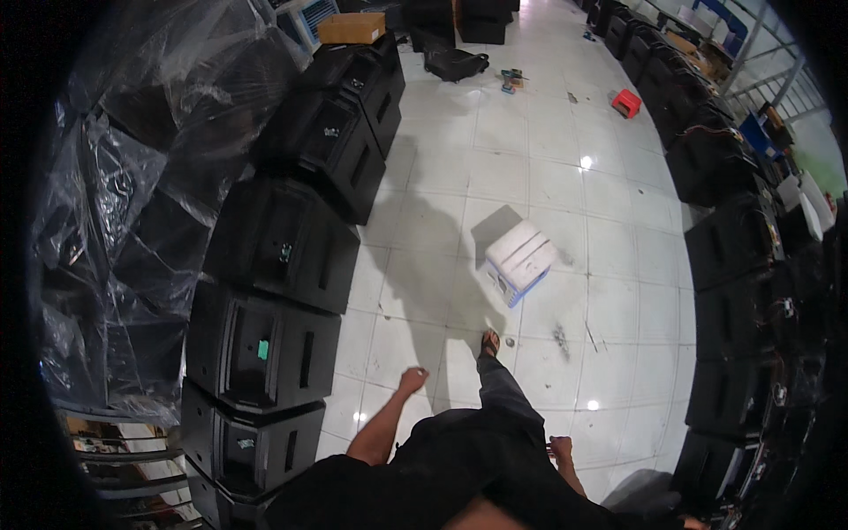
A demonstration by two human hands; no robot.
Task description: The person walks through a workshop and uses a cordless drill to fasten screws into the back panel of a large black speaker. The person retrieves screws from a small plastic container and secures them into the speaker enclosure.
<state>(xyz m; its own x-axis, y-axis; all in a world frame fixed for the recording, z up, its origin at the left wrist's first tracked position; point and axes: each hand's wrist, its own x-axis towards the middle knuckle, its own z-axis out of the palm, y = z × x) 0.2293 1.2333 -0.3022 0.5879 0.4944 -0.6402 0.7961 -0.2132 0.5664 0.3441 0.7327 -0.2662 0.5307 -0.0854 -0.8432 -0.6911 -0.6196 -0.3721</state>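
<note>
Right now, as I stand on the white tiled floor (530, 159):
Left hand (412, 381): curled into a loose fist, holding nothing that I can see, hanging over bare tile.
Right hand (560, 448): fingers closed, low beside my dark trousers; whether something small sits in it I cannot tell.
Nearest to my left hand: a row of black speaker cabinets (265, 349) just to its left, running away ahead of it.
Ahead of both hands: a white crate (519, 261) on the tiles, tilted, well apart from either hand, beyond my sandalled foot (489, 342).
Right of my right hand: another line of black cabinets (733, 318).
Far left of my left hand: stacked things wrapped in clear plastic sheet (132, 177).
Far ahead: a small red stool (625, 102) and a brown cardboard box (352, 27).
</note>
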